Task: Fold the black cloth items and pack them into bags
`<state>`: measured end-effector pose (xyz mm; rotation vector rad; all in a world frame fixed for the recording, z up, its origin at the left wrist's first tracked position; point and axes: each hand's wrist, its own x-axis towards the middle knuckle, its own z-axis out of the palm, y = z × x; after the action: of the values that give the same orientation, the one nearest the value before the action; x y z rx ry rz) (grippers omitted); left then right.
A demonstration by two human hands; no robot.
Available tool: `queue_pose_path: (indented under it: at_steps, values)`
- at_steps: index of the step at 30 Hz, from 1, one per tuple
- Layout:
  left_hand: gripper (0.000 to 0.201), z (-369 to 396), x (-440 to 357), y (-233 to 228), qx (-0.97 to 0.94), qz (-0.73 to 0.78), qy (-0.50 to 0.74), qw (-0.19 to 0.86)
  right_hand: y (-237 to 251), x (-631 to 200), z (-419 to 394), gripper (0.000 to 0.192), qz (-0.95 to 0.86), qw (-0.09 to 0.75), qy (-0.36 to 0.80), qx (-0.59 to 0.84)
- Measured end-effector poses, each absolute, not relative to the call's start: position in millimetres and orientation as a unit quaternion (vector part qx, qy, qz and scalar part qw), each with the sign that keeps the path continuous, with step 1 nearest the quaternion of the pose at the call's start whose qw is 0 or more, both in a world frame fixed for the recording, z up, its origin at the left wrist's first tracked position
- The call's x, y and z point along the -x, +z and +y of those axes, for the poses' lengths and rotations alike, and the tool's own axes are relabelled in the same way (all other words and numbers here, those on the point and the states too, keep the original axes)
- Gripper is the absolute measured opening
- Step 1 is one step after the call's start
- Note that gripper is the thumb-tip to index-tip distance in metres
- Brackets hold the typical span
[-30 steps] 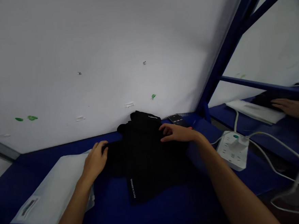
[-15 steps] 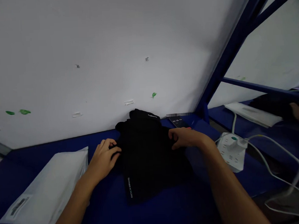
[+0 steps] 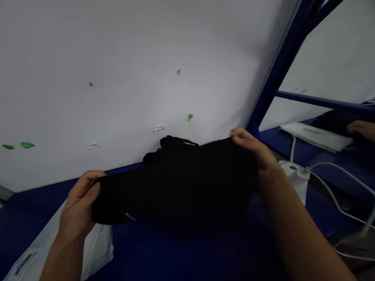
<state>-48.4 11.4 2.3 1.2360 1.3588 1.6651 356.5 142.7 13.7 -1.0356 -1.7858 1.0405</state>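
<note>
A black cloth garment (image 3: pixel 181 186) is stretched sideways between my two hands above the blue table. My left hand (image 3: pixel 79 206) pinches its left end between thumb and fingers. At the upper right corner, my right hand (image 3: pixel 252 149) grips the cloth with the thumb on top; its other fingers are partly hidden behind the fabric. A small pale mark (image 3: pixel 130 217) shows near the lower left edge, too blurred to read. Behind the garment, more folded black cloth (image 3: pixel 176 143) with small white print lies against the wall.
Clear plastic bags (image 3: pixel 97 249) with a barcode label lie at left, partly under my left forearm. A white power strip (image 3: pixel 301 188) with cables sits at right beside a blue metal frame (image 3: pixel 280 65). Beyond it, another person's hand (image 3: pixel 371 132) is near black cloth and a white bag (image 3: pixel 315 136).
The garment has come up off the table and is spread wider. My left hand moved left, my right hand up and right. The phone with a timer is now hidden.
</note>
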Motion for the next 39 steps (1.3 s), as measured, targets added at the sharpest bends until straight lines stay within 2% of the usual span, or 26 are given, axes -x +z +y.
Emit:
queue_pose_path:
  at_steps: [2,4,6,8,10,12,14,16,17,20,24,26,28,31,34,39]
  values:
    - [0.034,20.5,46.0,-4.5,-0.467,0.576,0.585,0.328,3.7,-344.7,156.1,0.036,-0.741,0.354,0.372,0.433]
    - [0.037,32.5,44.3,-16.6,-0.497,0.62,0.506,0.335,-4.5,-331.9,164.8,0.028,-0.789,0.293,0.276,0.464]
    - [0.039,43.3,44.3,-29.8,-0.533,0.644,0.444,0.323,-8.8,-322.3,165.3,0.027,-0.821,0.258,0.229,0.455]
    - [0.041,50.1,45.6,-39.7,-0.555,0.656,0.411,0.304,-9.7,-316.7,159.0,0.03,-0.842,0.222,0.265,0.413]
    - [0.041,52.6,46.9,-43.9,-0.566,0.661,0.399,0.29,-9.9,-313.4,150.3,0.042,-0.858,0.155,0.315,0.375]
    - [0.039,52.0,47.2,-43.2,-0.574,0.662,0.393,0.28,-11.4,-310.3,144.1,0.051,-0.875,0.086,0.312,0.36]
    - [0.039,50.3,46.7,-40.3,-0.578,0.666,0.382,0.276,-13.9,-307.0,142.2,0.039,-0.892,0.048,0.285,0.348]
    - [0.041,49.1,46.0,-38.0,-0.579,0.671,0.369,0.28,-15.4,-304.7,142.9,0.016,-0.904,0.047,0.277,0.321]
    - [0.042,48.9,45.7,-37.6,-0.579,0.673,0.363,0.283,-15.5,-303.9,143.3,0.01,-0.907,0.054,0.283,0.308]
    - [0.044,49.0,44.6,-38.1,-0.581,0.675,0.356,0.282,-14.3,-300.8,140.1,0.019,-0.902,0.063,0.299,0.305]
    - [0.043,48.4,41.9,-39.5,-0.586,0.673,0.353,0.282,-17.4,-290.0,127.5,0.046,-0.907,0.011,0.24,0.346]
    - [0.042,47.7,40.6,-40.4,-0.588,0.67,0.348,0.292,-21.7,-284.5,123.2,0.043,-0.914,0.0,0.208,0.347]
    - [0.041,48.0,39.7,-41.8,-0.59,0.667,0.346,0.295,-26.0,-281.9,123.5,0.028,-0.919,0.007,0.209,0.334]
    - [0.041,49.9,39.3,-43.4,-0.591,0.669,0.346,0.29,-28.1,-284.7,131.1,0.012,-0.915,0.033,0.255,0.311]
    - [0.041,48.4,40.3,-38.9,-0.579,0.667,0.361,0.298,-19.9,-294.7,138.3,0.013,-0.899,0.063,0.317,0.296]
    - [0.039,24.0,50.1,-16.8,-0.527,0.597,0.387,0.465,12.7,-321.4,131.1,0.023,-0.856,0.063,0.457,0.236]
